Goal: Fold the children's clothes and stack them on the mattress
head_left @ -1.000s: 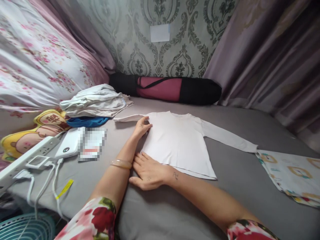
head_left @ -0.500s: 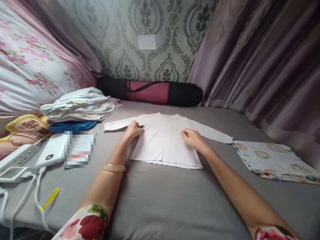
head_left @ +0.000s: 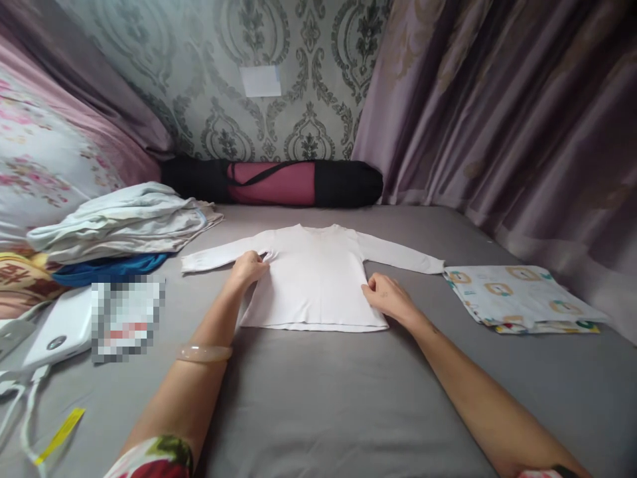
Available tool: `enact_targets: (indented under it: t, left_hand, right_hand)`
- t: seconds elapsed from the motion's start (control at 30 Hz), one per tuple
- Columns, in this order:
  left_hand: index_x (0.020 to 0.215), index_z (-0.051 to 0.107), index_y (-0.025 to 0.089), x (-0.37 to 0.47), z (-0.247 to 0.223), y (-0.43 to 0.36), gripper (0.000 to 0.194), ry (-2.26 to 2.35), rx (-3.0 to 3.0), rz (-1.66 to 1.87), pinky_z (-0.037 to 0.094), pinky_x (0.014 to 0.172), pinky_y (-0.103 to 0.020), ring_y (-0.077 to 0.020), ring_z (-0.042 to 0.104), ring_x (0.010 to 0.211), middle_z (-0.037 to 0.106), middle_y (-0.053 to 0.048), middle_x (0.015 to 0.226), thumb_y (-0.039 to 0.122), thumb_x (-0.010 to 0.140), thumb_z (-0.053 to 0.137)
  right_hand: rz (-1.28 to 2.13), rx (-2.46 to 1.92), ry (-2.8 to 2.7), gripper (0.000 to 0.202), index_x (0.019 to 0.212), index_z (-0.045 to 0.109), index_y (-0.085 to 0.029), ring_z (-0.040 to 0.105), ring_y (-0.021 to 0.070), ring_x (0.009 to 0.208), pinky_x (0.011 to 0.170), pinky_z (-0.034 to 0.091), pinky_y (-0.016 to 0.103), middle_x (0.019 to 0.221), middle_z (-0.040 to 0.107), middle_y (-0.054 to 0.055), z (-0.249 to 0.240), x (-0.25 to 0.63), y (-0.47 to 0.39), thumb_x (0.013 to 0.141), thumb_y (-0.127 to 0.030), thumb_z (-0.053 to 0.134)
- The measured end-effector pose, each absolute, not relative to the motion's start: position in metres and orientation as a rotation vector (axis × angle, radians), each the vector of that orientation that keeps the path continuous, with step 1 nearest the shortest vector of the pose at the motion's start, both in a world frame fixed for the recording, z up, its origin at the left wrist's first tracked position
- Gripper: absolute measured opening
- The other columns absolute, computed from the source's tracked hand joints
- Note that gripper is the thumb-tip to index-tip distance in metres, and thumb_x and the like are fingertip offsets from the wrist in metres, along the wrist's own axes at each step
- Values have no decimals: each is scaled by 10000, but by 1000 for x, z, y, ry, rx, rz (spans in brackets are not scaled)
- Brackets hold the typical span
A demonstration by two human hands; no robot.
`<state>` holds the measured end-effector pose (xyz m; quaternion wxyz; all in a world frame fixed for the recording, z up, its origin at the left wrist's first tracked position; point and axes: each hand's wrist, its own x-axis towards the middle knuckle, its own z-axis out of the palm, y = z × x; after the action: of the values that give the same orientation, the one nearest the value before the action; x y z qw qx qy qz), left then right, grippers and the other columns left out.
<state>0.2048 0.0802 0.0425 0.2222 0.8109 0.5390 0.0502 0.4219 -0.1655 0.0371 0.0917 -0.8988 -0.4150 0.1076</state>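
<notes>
A white shirt (head_left: 313, 279) lies spread flat on the grey bed (head_left: 318, 392), neck toward the wall (head_left: 199, 60), hem toward the person, both sleeves stretched out to the sides. The left hand (head_left: 247, 268) is at the shirt's left side, just below the underarm, with thumb and fingers drawn together on the fabric. The right hand (head_left: 391, 296) is lower, at the opposite side edge, its fingertips closed narrowly on the fabric. A bangle (head_left: 204, 353) circles the left forearm.

The cuff on the right reaches the corner of a folded printed cloth (head_left: 517, 292). On the left, a heap of pale clothes (head_left: 124, 222) rests on a blue cloth (head_left: 114, 267), near a yellow cushion (head_left: 20, 279). Nearer the person are a white power bank (head_left: 62, 325) and a flat item (head_left: 127, 318) beside it, too pixelated to identify. A white cable (head_left: 30, 411) with a yellow tag (head_left: 60, 435) runs down from the power bank.

A black and pink bag (head_left: 273, 182) lies along the far end of the bed, below a paper (head_left: 261, 81) on the patterned wall. Purple curtains (head_left: 472, 119) hang on the right.
</notes>
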Motion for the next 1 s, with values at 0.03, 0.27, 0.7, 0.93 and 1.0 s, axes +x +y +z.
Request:
enact_targets:
  t: [0.03, 0.27, 0.7, 0.93, 1.0]
  left_hand:
    - [683, 618, 179, 207, 42, 80, 105, 1510, 2273, 144, 379, 576, -241, -213, 631, 712, 662, -67, 668, 235, 757, 568]
    - [658, 591, 170, 213, 35, 72, 272, 1519, 2256, 160, 362, 568, -252, -220, 618, 703, 621, -78, 637, 387, 819, 559]
    - [918, 626, 175, 203, 28, 84, 261, 1596, 2411, -11, 441, 698, -280, -281, 649, 962, 709, -150, 1004, 415, 844, 553]
    - [1235, 530, 141, 222, 29, 49, 353, 918, 2891, 286, 403, 1010, -388, -269, 495, 1236, 556, -174, 1297, 198, 918, 387]
    - [1339, 472, 173, 230, 16, 43, 416, 621, 2860, 242, 313, 1112, -386, -240, 374, 1365, 475, -127, 1430, 296, 963, 342]
  right_hand:
    - [322, -2645, -1212, 185, 847, 617, -200, 597, 177, 749, 590, 311, 257, 843, 688, 59, 37, 423, -166, 884, -333, 493]
    - [748, -2378, -838, 386, 729, 550, -193, 454, 113, 434, 450, 282, 231, 509, 565, 9, 37, 428, -167, 913, -510, 428]
    - [1246, -2186, -911, 379, 665, 494, -200, 278, 46, 394, 392, 136, 207, 427, 359, -98, 42, 443, -181, 652, -496, 730]
    - [1286, -2155, -1027, 416, 642, 500, -206, 284, 57, 371, 384, 134, 212, 381, 365, -85, 44, 446, -185, 658, -566, 707]
    - [1303, -2133, -1038, 421, 641, 500, -207, 294, 56, 373, 378, 141, 209, 394, 373, -85, 44, 447, -186, 641, -566, 720]
